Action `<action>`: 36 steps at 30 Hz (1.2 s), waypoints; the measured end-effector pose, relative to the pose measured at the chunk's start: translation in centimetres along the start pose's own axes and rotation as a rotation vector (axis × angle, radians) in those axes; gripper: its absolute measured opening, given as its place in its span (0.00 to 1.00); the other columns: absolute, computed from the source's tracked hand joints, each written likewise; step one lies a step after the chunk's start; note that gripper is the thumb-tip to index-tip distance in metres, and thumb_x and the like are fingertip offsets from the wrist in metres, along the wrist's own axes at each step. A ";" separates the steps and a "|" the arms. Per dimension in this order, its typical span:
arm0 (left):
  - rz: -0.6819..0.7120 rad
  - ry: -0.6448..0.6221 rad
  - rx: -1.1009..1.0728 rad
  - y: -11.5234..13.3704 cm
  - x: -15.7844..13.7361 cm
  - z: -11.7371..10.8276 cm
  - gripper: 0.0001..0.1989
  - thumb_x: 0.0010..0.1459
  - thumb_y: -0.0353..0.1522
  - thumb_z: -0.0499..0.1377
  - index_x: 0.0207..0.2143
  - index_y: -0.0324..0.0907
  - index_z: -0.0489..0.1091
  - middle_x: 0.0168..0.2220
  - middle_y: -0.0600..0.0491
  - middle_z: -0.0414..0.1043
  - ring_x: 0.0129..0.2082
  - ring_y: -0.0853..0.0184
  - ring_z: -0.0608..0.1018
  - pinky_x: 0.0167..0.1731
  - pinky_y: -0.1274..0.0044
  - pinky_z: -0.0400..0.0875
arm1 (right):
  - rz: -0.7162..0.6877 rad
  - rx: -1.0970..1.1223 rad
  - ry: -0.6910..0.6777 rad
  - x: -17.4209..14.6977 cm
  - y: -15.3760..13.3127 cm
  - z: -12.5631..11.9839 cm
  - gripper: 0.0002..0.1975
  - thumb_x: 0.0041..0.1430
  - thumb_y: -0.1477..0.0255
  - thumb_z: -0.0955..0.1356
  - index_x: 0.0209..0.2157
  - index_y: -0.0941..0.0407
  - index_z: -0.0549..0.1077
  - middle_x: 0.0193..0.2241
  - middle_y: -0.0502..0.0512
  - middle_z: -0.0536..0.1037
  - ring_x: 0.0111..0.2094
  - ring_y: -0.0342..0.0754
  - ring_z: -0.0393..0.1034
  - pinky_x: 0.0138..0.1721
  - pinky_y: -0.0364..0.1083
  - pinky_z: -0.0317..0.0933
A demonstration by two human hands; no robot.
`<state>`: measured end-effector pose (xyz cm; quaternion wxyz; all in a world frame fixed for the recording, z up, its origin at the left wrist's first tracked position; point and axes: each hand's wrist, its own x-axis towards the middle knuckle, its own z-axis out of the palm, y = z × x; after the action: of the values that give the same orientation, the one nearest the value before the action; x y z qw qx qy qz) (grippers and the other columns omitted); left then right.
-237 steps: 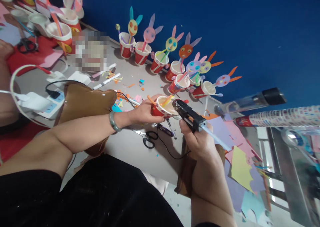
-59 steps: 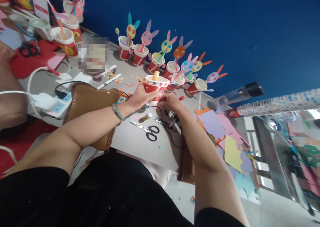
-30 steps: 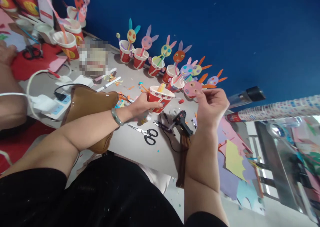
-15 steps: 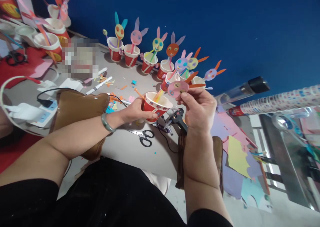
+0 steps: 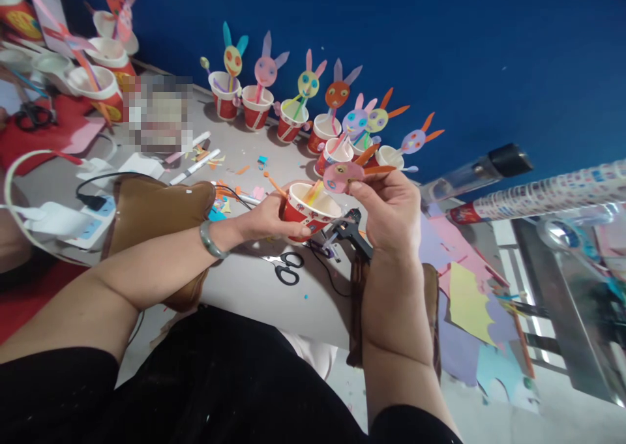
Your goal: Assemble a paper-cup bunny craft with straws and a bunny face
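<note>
My left hand [image 5: 267,221] is wrapped round a red-and-white paper cup [image 5: 313,219], which tilts a little to the right. An orange stick with a small round tip [image 5: 276,184] juts from the cup's left side, and a yellow strip [image 5: 315,191] rises from inside it. Over the cup's rim, my right hand [image 5: 388,206] pinches a pink paper rabbit face [image 5: 341,177] with orange ears [image 5: 379,169]. Whether the face is joined to the yellow strip I cannot tell. Below the hands lie black-handled scissors [image 5: 288,268] and a black glue gun [image 5: 355,234].
Several rabbit cups [image 5: 292,121] line the blue wall [image 5: 440,40]. Markers [image 5: 195,167] and paper scraps lie at left, near a power strip [image 5: 95,225] and brown cushion [image 5: 156,212]. Stacked cups [image 5: 548,193] and coloured paper sheets [image 5: 469,304] are at right.
The cup in my left hand has shifted slightly right and tips more. My right hand has brought the rabbit face a little left and lower, closer to the cup's rim.
</note>
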<state>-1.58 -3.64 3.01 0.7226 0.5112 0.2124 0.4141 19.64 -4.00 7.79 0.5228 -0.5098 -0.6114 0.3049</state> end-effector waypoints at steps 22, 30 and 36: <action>0.014 -0.031 0.018 -0.8 0.0 -0.3 0.39 0.39 0.35 0.80 0.54 0.41 0.71 0.49 0.43 0.81 0.46 0.59 0.82 0.47 0.70 0.76 | 0.003 0.051 0.068 0.1 0.3 1.2 0.15 0.50 0.61 0.80 0.32 0.51 0.75 0.31 0.46 0.80 0.31 0.44 0.74 0.33 0.46 0.70; 0.051 -0.067 0.041 -1.5 0.1 -0.8 0.37 0.40 0.36 0.80 0.52 0.41 0.72 0.48 0.44 0.80 0.45 0.60 0.82 0.48 0.70 0.76 | -0.086 -0.013 0.060 0.3 0.5 1.0 0.17 0.52 0.62 0.80 0.30 0.51 0.70 0.28 0.44 0.75 0.29 0.42 0.69 0.32 0.45 0.65; 0.040 -0.070 0.025 -1.5 0.0 -0.8 0.39 0.41 0.37 0.80 0.54 0.40 0.72 0.49 0.43 0.80 0.47 0.59 0.82 0.50 0.69 0.76 | -0.188 -0.159 0.032 0.2 -0.1 0.7 0.11 0.58 0.65 0.77 0.33 0.51 0.72 0.29 0.45 0.77 0.30 0.42 0.70 0.34 0.47 0.66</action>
<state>-1.61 -3.36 1.36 0.7145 0.5386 0.1820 0.4079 18.97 -3.77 7.74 0.5166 -0.4949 -0.6704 0.1970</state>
